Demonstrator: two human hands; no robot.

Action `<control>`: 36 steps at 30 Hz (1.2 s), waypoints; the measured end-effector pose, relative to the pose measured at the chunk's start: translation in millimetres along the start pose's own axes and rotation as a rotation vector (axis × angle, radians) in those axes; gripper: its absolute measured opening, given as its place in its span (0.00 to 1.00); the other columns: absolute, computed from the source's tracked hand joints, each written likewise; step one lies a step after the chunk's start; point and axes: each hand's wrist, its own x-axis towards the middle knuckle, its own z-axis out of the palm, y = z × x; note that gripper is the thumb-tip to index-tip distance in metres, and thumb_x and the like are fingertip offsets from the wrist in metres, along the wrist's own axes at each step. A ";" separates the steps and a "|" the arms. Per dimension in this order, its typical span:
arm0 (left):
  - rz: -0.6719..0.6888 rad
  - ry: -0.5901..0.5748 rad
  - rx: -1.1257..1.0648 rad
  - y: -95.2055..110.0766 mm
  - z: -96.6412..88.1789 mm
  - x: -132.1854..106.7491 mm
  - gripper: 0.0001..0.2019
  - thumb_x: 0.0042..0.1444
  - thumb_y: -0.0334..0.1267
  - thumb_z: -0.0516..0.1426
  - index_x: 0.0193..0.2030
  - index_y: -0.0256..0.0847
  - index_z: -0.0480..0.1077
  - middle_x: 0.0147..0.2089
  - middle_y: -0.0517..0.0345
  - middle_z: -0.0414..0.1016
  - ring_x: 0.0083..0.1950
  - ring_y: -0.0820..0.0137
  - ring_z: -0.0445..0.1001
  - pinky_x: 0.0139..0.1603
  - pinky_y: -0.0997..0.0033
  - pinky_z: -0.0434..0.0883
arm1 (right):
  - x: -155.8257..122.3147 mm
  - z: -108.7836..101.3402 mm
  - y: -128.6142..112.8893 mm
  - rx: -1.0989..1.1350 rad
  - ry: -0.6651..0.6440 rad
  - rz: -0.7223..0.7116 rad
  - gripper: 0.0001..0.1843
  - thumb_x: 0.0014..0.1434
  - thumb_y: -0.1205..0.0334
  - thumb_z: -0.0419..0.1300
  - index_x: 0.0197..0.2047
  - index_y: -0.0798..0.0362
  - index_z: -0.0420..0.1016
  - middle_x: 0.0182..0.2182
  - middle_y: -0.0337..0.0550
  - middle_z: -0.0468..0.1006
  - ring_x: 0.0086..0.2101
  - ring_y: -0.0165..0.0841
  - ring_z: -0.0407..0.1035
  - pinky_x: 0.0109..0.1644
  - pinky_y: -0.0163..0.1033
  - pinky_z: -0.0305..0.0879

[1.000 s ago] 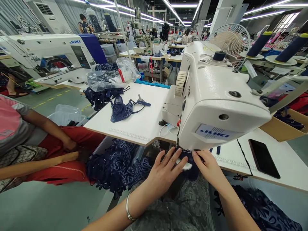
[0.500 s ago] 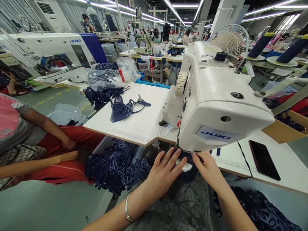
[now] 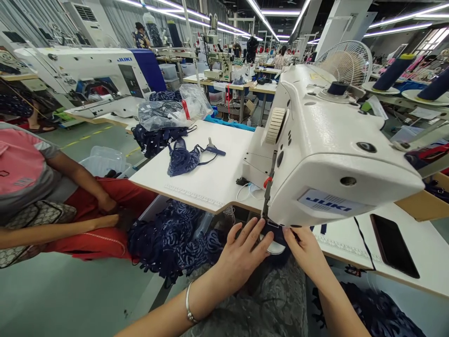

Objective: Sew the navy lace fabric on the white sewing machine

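Under the head of a white JUKI sewing machine (image 3: 336,154) lies a piece of navy fabric (image 3: 278,234), mostly covered by the machine and the fingers. My left hand (image 3: 242,252) rests on its left side with fingers spread, their tips close to the needle area. Thumb and fingers of my right hand (image 3: 305,248) are pinched together at the right edge of the fabric. Between the hands, a white rounded plate (image 3: 275,249) shows just below the cloth. The exact stitching point is hidden behind the machine head.
A navy bra (image 3: 184,159) lies on the white tabletop (image 3: 224,178), with plastic bags (image 3: 161,114) behind it. A phone (image 3: 394,245) lies at the right. Navy garments (image 3: 175,238) hang below the table edge. Another person (image 3: 52,187) sits at the left.
The view has shifted a little, so the machine head appears larger and most things sit farther right. Both hands stay at the fabric, with nearly the same finger positions.
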 end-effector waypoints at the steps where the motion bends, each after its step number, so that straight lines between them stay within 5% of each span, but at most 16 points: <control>1: -0.006 -0.004 -0.007 0.3 -0.1 -0.2 0.18 0.65 0.43 0.55 0.60 0.47 0.66 0.67 0.53 0.64 0.68 0.64 0.61 0.71 0.58 0.44 | 0.1 0.9 0.4 -0.001 0.005 0.003 0.17 0.68 0.52 0.50 0.33 0.50 0.72 0.34 0.48 0.70 0.38 0.45 0.67 0.38 0.45 0.65; 11: -0.003 -0.045 -0.039 1.1 -1.0 -1.6 0.18 0.67 0.39 0.53 0.63 0.45 0.63 0.66 0.50 0.65 0.68 0.61 0.61 0.67 0.57 0.53 | -2.0 2.1 -0.1 0.051 -0.017 0.050 0.22 0.71 0.46 0.46 0.31 0.50 0.65 0.29 0.43 0.64 0.30 0.40 0.62 0.31 0.41 0.59; 16: 0.035 -0.090 -0.023 0.4 -0.3 -3.4 0.22 0.67 0.37 0.53 0.66 0.45 0.60 0.68 0.48 0.61 0.69 0.59 0.59 0.65 0.56 0.56 | -10.2 6.7 5.1 0.242 0.029 0.121 0.16 0.71 0.45 0.48 0.44 0.49 0.63 0.29 0.37 0.62 0.27 0.35 0.61 0.31 0.38 0.60; 19: 0.046 -0.077 -0.017 -0.6 0.5 -1.8 0.22 0.66 0.36 0.53 0.66 0.45 0.60 0.68 0.49 0.61 0.69 0.59 0.59 0.65 0.57 0.56 | -19.3 12.7 23.2 0.256 0.021 0.109 0.16 0.71 0.45 0.48 0.48 0.49 0.63 0.33 0.40 0.66 0.32 0.37 0.65 0.35 0.39 0.64; 24: 0.034 0.022 0.003 3.0 1.7 5.4 0.19 0.63 0.44 0.57 0.60 0.47 0.66 0.62 0.51 0.69 0.63 0.62 0.66 0.65 0.58 0.55 | -40.3 17.3 69.8 0.032 -0.172 0.078 0.22 0.70 0.43 0.48 0.35 0.51 0.68 0.31 0.44 0.71 0.35 0.44 0.68 0.42 0.47 0.65; 27: 0.003 0.045 -0.021 5.2 0.0 5.8 0.16 0.61 0.45 0.59 0.55 0.47 0.69 0.59 0.53 0.72 0.62 0.63 0.68 0.65 0.60 0.55 | -52.4 3.1 84.2 0.057 -0.198 0.136 0.20 0.69 0.42 0.51 0.46 0.50 0.71 0.42 0.48 0.75 0.45 0.48 0.68 0.50 0.52 0.64; 32: -0.065 0.288 -0.168 -19.2 -10.0 -4.8 0.04 0.62 0.31 0.56 0.38 0.44 0.71 0.39 0.60 0.75 0.50 0.71 0.75 0.56 0.66 0.62 | -60.5 -41.9 50.5 0.208 -0.228 0.199 0.15 0.71 0.48 0.50 0.48 0.48 0.70 0.37 0.42 0.73 0.37 0.39 0.69 0.39 0.39 0.67; 36: -0.208 0.411 -0.054 -56.0 -16.8 -10.0 0.07 0.60 0.27 0.56 0.40 0.42 0.70 0.40 0.56 0.75 0.48 0.67 0.75 0.53 0.61 0.62 | -39.3 -40.7 -2.1 0.092 -0.138 -0.029 0.09 0.72 0.54 0.52 0.45 0.47 0.70 0.41 0.42 0.75 0.42 0.39 0.69 0.45 0.42 0.64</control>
